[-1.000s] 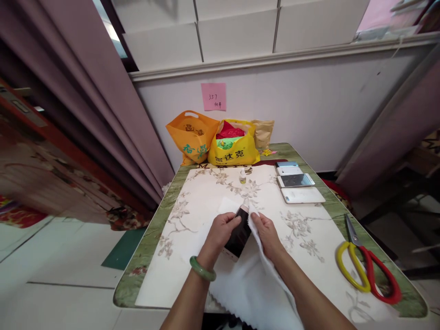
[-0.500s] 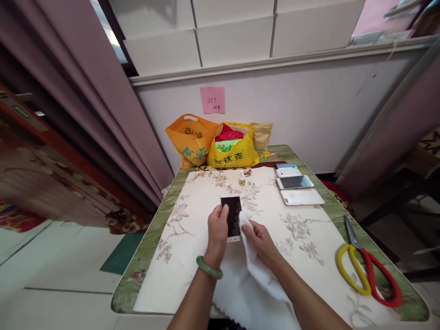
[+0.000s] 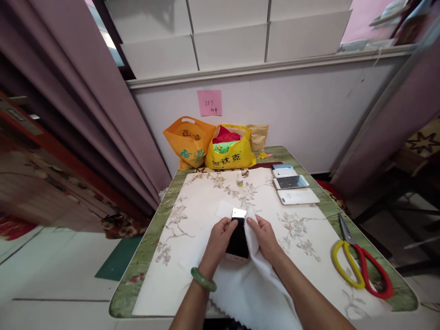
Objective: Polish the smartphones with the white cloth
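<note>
My left hand (image 3: 217, 239), with a green bangle on its wrist, grips the left edge of a smartphone (image 3: 238, 236) whose dark screen faces up. My right hand (image 3: 263, 235) pinches a white cloth (image 3: 252, 284) against the phone's right edge. The cloth drapes down over the table's near edge. Both hands hover over the floral white mat (image 3: 192, 215) at the middle of the table.
Three phones (image 3: 292, 187) lie in a row at the back right. A small dropper bottle (image 3: 239, 179) stands behind my hands. Yellow-and-red scissors (image 3: 357, 261) lie at the right. Orange (image 3: 187, 142) and yellow (image 3: 230, 151) bags sit against the wall. The green table rim (image 3: 144, 250) borders the mat.
The phone has been turned from tilted, to upright with the screen facing me, and now lies lower and flatter. My right hand with the cloth has moved up along its right edge.
</note>
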`<state>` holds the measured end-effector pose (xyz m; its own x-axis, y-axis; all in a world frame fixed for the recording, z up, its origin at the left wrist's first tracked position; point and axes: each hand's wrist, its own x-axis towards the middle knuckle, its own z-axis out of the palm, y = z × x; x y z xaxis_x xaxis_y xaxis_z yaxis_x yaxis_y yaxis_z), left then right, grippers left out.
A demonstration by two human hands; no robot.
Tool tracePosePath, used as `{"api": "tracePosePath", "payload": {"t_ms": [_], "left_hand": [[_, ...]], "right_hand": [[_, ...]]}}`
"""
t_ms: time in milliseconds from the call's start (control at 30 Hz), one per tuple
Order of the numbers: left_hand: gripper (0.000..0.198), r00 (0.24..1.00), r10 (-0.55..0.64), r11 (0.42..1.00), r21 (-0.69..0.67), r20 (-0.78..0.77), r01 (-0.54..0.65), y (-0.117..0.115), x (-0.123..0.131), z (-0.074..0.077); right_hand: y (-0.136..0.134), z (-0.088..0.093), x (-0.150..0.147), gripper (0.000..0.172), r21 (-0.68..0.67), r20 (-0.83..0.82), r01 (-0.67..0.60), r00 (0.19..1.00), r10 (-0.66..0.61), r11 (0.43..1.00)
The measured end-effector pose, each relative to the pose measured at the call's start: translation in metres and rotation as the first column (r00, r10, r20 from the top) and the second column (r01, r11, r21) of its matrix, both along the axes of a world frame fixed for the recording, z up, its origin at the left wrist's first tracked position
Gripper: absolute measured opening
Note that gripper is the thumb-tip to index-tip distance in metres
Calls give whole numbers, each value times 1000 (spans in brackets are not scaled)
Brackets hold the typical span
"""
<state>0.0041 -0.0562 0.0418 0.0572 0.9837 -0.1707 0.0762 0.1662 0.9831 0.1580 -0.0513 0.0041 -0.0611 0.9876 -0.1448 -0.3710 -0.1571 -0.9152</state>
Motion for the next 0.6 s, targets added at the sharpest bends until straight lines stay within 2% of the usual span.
{"api": "tracePosePath", "payload": {"t_ms": [67, 133, 200, 233, 333, 433, 533, 600], "left_hand": [[36, 998, -30, 995, -92, 52, 35, -8, -2, -4], [43, 988, -114, 970, -204, 102, 133, -17, -3, -8], [48, 978, -144, 951, -253, 151, 179, -24, -4, -10], [47, 979, -123, 955, -248, 164, 162, -26, -5, -10], [31, 984, 27, 989, -151, 174, 0, -25, -7, -10], [28, 942, 230, 973, -72, 242, -219, -17, -7, -3], [34, 803, 454, 887, -109, 386, -449, -10, 2, 6], [35, 687, 524, 836, -152, 503, -527, -9, 14, 9]], "right_hand": [[1, -2, 0, 42, -2, -2, 40, 999, -40, 999], [2, -5, -1, 40, -6, -23, 102, 994, -103, 995], [4, -7, -1, 38, -15, -53, 149, 987, -150, 989], [4, -7, -1, 38, -20, -70, 158, 985, -159, 987], [4, -7, -2, 36, -45, -124, 157, 979, -162, 987], [2, -5, -1, 34, -69, -136, 110, 984, -119, 992], [0, -4, -1, 35, -46, -113, -27, 993, 22, 999], [-1, -3, -1, 34, -27, -109, -69, 992, 66, 997]]}}
